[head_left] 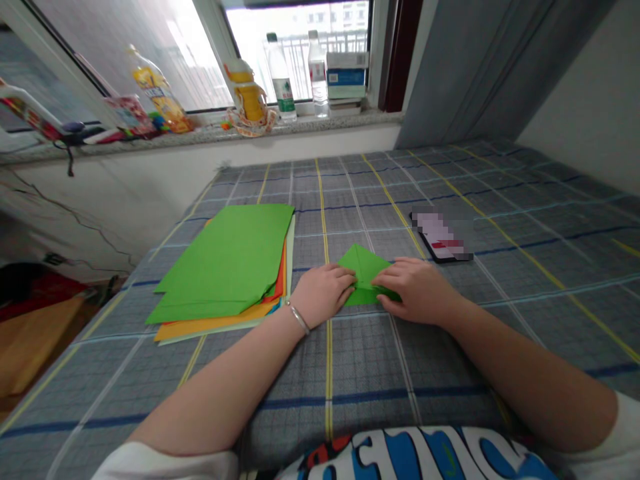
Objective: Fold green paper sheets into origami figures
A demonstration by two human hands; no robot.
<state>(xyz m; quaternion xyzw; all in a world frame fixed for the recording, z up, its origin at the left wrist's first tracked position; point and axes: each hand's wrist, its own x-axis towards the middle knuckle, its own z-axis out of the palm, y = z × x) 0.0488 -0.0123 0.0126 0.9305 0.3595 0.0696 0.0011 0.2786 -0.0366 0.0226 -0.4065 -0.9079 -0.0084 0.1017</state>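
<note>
A folded green paper (363, 265) with a pointed far end lies on the grey checked bedsheet (450, 347). My left hand (323, 292), with a silver bracelet at the wrist, rests on the paper's left part with fingers curled and pressing down. My right hand (418, 289) presses on the paper's right near part, fingertips pinching a fold. Both hands meet near the paper's middle and hide its near edge.
A stack of coloured paper sheets (227, 267), green on top, lies to the left. A phone (442, 239) lies beyond the right hand. The windowsill (210, 132) holds bottles (281, 77), a box and clutter. The bed's left edge drops to the floor.
</note>
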